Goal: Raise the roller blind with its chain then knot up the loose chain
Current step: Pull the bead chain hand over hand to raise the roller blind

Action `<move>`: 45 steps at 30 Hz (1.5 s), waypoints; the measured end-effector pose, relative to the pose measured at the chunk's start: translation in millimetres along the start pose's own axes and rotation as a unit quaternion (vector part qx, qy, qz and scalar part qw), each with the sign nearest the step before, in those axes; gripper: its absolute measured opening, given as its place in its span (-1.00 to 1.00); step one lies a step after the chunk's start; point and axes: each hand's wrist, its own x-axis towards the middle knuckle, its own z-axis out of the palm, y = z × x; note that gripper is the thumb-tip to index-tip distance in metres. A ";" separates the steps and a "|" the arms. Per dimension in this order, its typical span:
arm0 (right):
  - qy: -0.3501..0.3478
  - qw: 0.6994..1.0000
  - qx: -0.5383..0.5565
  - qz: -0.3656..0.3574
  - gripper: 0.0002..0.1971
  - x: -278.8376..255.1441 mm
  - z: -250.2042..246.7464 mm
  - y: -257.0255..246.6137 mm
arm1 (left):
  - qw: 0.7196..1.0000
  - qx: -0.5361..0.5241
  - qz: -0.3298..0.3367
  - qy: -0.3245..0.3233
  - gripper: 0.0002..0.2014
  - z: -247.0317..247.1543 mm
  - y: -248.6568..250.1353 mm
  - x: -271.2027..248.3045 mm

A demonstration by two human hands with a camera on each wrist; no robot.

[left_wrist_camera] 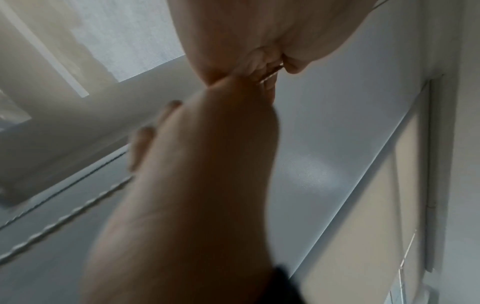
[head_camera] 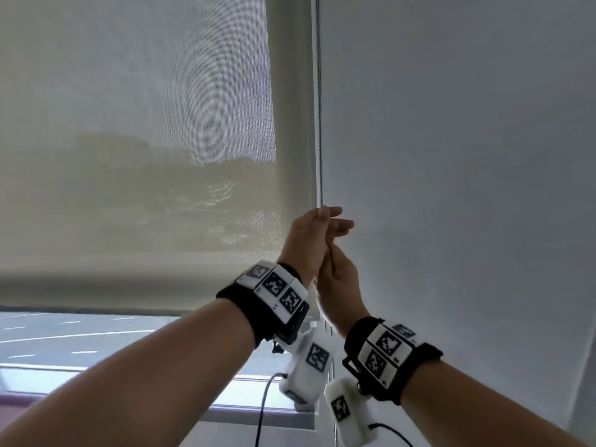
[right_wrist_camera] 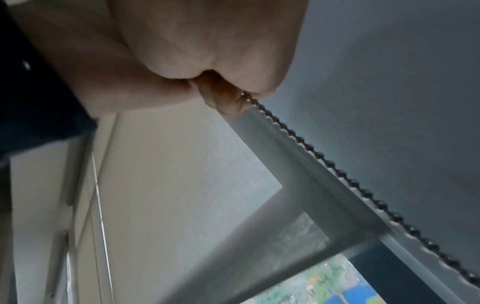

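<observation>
The beige roller blind (head_camera: 145, 156) covers most of the window, with its bottom bar (head_camera: 96, 291) a little above the sill. Its bead chain (head_camera: 319, 124) hangs straight down the right edge of the frame. My left hand (head_camera: 317, 227) meets the chain where it ends, with two fingers stretched out to the right. In the left wrist view the other fingers of my left hand (left_wrist_camera: 270, 65) curl on the chain. Just below, my right hand (head_camera: 338, 282) pinches the chain (right_wrist_camera: 324, 158) between its fingertips (right_wrist_camera: 231, 102). A short dark stretch of chain runs between the two hands.
A white wall (head_camera: 467, 156) fills the right side, close behind both hands. Below the blind a strip of bare glass (head_camera: 80, 337) shows a road outside. The window sill (head_camera: 161, 401) lies under my forearms. Black cables (head_camera: 263, 411) hang from the wrist cameras.
</observation>
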 end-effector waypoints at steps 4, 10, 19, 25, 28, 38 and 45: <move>0.001 0.999 -0.016 0.039 -0.61 -42.0 1.3 31.3 | 0.999 -0.036 0.000 0.009 -0.65 3.7 2.0 -5.0; -0.064 0.989 0.064 0.115 -0.46 -52.5 -12.7 30.4 | 0.997 -0.050 -0.020 0.049 -0.68 9.9 -0.5 -13.5; 0.007 0.999 0.041 -0.010 -0.66 49.0 -36.5 -62.2 | 0.997 -0.032 -0.040 0.053 -0.68 6.1 -0.9 -19.1; -0.011 0.995 0.089 -0.049 -0.74 93.0 -26.2 -122.2 | 0.994 -0.033 -0.080 0.062 -0.64 12.6 -11.6 -33.3; -0.009 0.995 0.095 -0.020 -0.72 101.7 -20.9 -132.4 | 0.994 -0.045 -0.087 0.046 -0.73 14.1 -16.9 -44.2; 0.022 0.997 0.070 -0.018 -0.60 99.0 -10.9 -116.0 | 0.987 -0.038 -0.151 0.028 -0.83 16.0 -61.3 -76.8; 0.046 0.998 0.035 -0.035 -0.57 69.8 -15.6 -65.2 | 0.981 -0.121 -0.154 0.000 -0.70 -8.7 -62.7 -60.0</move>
